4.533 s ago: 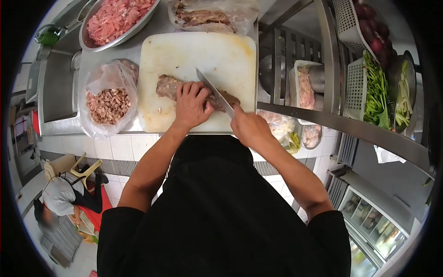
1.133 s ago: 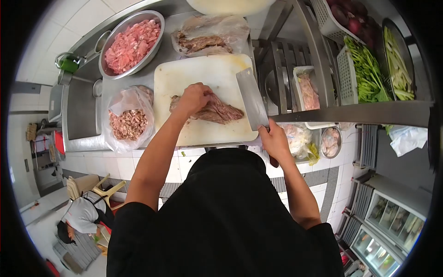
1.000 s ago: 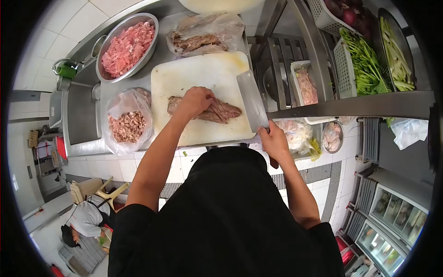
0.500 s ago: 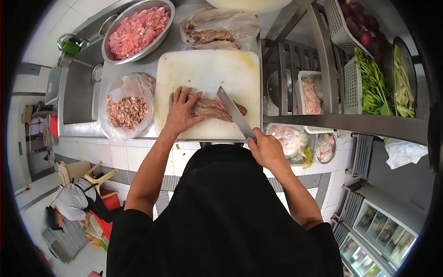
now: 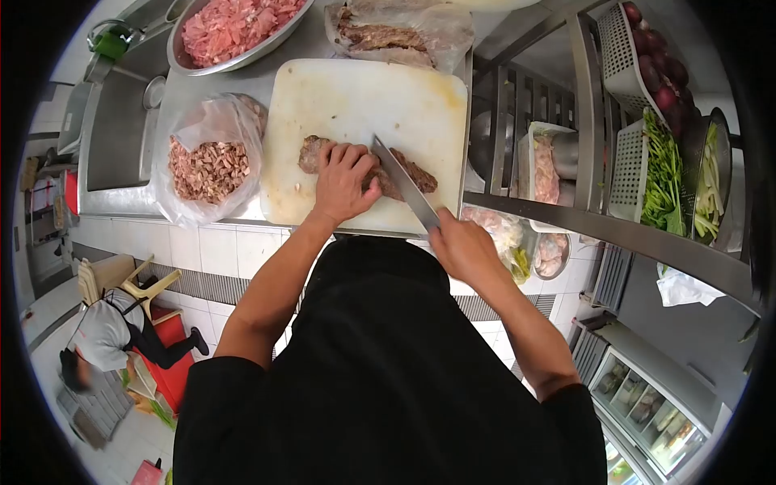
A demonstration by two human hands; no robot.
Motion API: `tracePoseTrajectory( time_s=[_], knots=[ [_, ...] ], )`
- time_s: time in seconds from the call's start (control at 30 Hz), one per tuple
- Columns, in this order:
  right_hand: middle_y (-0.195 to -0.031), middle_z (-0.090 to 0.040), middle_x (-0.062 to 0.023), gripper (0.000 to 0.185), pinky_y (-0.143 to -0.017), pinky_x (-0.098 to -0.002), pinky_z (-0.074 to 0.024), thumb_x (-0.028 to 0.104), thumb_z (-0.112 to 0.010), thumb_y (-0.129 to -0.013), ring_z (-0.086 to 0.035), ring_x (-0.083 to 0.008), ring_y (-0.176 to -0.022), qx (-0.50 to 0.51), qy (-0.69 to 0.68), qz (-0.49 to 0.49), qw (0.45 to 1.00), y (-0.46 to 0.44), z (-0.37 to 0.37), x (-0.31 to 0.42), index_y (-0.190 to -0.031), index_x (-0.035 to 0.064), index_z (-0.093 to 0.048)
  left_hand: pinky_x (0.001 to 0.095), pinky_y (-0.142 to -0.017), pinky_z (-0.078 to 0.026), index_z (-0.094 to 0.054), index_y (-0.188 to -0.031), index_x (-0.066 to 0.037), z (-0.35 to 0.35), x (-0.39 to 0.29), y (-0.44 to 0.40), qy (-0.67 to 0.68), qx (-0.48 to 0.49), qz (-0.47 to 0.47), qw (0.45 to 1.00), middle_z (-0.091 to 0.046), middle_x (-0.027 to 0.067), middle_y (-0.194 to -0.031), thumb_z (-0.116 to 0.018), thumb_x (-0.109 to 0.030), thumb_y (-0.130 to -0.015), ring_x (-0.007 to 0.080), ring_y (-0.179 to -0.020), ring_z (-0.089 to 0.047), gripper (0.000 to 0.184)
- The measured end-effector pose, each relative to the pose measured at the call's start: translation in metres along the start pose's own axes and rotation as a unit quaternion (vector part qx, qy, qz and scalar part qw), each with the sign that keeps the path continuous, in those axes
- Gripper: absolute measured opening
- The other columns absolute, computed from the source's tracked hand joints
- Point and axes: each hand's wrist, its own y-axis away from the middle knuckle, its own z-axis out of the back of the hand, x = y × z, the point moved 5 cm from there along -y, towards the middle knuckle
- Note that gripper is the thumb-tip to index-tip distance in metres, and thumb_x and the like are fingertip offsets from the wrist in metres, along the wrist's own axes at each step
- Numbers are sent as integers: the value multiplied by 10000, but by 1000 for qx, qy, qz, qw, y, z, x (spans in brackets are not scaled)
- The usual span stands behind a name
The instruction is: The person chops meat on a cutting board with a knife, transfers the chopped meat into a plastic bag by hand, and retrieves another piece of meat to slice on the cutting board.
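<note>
A strip of browned meat (image 5: 420, 173) lies slantwise on the lower part of a white cutting board (image 5: 323, 97). The left hand (image 5: 347, 182) grips the strip from above with its fingers bent over it, the thumb towards the blade. The right hand (image 5: 462, 246) is closed around the handle of a cleaver (image 5: 406, 187), whose blade lies across the strip just beside the left hand; seen from above, I can't be sure how deep the edge has gone. The board rests on a metal counter (image 5: 250, 79). Left of it sits a clear plastic bag (image 5: 194, 125) of chopped meat (image 5: 212, 171), and above that a metal bowl (image 5: 279, 42) heaped with pink sliced meat (image 5: 238, 28). Another plastic bag (image 5: 454, 31), with a long piece of browned meat (image 5: 384, 39), lies beyond the board's top edge. Further left is a sink (image 5: 121, 137); on the right, a metal rack (image 5: 594, 121) stands near baskets of leafy greens (image 5: 663, 174) and round purple-red vegetables (image 5: 667, 99). At lower left, a person in a grey shirt (image 5: 105, 335) bends forward.
</note>
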Motion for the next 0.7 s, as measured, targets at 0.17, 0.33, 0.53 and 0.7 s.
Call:
tracePoseTrajectory(
  time_s=[0.17, 0.33, 0.53, 0.7],
  knots=[
    [-826, -691, -285, 225, -777, -585, -529, 182, -569, -979, -680, -498, -830, -43, -11, 60, 997, -61, -11, 2, -1109, -2, -559, 550, -1079, -357, -662, -984, -124, -2, 1, -2, -5, -8, 11, 1000, -608, 90, -1092, -669, -273, -747, 305, -1113, -559, 280],
    [-832, -690, -284, 238, -778, -587, -524, 186, -556, -988, -681, -486, -849, 90, -10, -28, 996, 11, 9, -22, -1124, -9, -555, 547, -1090, -350, -654, -999, -129, -2, 3, -1, -6, 4, 24, 1000, -598, 90, -1094, -678, -250, -741, 305, -1109, -555, 286],
    [-766, -681, -277, 325, -717, -584, -525, 242, -559, -1012, -676, -496, -759, -20, -24, 20, 999, -38, -28, -19, -1174, -40, -570, 551, -1096, -347, -651, -995, -133, -4, 2, -1, -5, 3, 22, 1000, -593, 90, -1095, -684, -242, -739, 307, -1103, -551, 280],
    [-751, -680, -276, 241, -713, -593, -535, 194, -543, -1008, -683, -492, -749, 38, 12, -17, 999, 8, -22, -21, -1117, -20, -558, 555, -1091, -350, -651, -982, -129, -4, 5, 0, -8, -3, 25, 1000, -600, 91, -1095, -683, -263, -742, 305, -1107, -553, 277]
  ],
)
